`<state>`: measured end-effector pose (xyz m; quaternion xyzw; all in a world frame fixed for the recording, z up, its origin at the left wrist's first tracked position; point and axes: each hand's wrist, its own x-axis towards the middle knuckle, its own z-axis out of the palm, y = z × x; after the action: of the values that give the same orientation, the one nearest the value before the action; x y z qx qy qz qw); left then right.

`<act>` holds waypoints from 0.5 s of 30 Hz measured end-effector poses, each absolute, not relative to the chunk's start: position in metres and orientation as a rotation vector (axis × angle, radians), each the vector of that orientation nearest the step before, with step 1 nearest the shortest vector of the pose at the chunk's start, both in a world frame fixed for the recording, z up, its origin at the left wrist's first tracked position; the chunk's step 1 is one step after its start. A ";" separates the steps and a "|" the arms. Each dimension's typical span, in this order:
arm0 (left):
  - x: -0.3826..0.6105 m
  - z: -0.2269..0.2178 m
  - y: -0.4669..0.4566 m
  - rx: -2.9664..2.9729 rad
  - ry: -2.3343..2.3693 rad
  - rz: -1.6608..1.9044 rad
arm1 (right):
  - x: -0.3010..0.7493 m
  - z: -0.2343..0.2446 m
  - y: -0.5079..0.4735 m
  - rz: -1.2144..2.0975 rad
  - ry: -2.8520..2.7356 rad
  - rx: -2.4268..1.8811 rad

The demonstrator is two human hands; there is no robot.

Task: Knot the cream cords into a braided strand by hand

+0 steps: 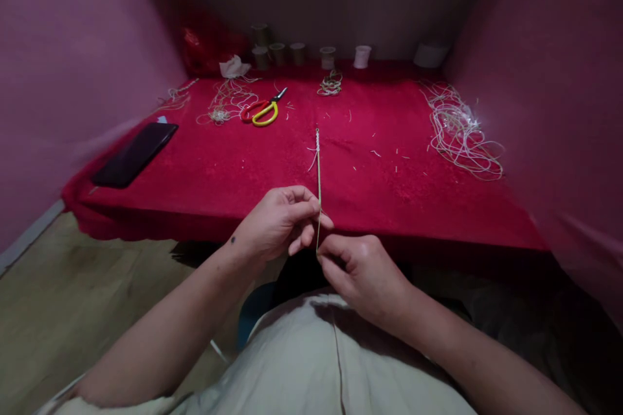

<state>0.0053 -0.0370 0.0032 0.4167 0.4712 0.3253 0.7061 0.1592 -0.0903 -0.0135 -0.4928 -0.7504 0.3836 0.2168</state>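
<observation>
Far left on the red cloth [214, 175]: one black smartphone [135, 155], lying aslant near the cloth's edge. Beyond it, a loose tangle of pale thread [238, 96]. Beside that, one pair of scissors [265, 115], one handle loop red, the other yellow, dark blades pointing away from the person.

Next, the left hand [285, 220], palm turned inward: thumb and forefinger closed on the cord, the other fingers loosely curled.

Centre: one knotted cord [318, 172], slender and pulled straight, its far part lying on the cloth, its near part running over the front edge through both hands. Far end has a small dark tip, then a short whitish section, bumpy like a braid. Fine white ends stray to the left below this. The remainder is smooth and greenish beige, thinning to a single-looking strand between the hands.

Behind, a small coil of cord [331, 84].

Right of centre, the right hand [365, 266], lower and nearer the body: thumb and forefinger pinched together on the strand, remaining fingers folded in.

Far right, one large, loopy heap of whitish cord [457, 133].
</observation>
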 end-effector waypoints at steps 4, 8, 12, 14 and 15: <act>0.008 -0.001 -0.038 0.867 1.017 0.749 | 0.167 -0.022 -0.093 1.222 -2.299 -1.338; 0.008 -0.002 -0.040 0.865 1.019 0.750 | 0.185 -0.005 -0.081 1.212 -2.034 -1.356; 0.008 -0.001 -0.041 0.877 1.014 0.754 | 0.183 0.014 -0.061 1.521 -1.389 -1.406; 0.009 -0.001 -0.041 0.885 1.011 0.759 | 0.175 0.014 -0.050 1.752 -1.213 -1.287; 0.009 -0.002 -0.041 0.893 1.006 0.764 | 0.170 0.012 -0.045 1.851 -1.176 -1.222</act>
<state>0.0086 -0.0411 -0.0015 0.4031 0.4542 0.3451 0.7156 0.1704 -0.0447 0.0121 -0.4626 -0.4453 0.7010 0.3103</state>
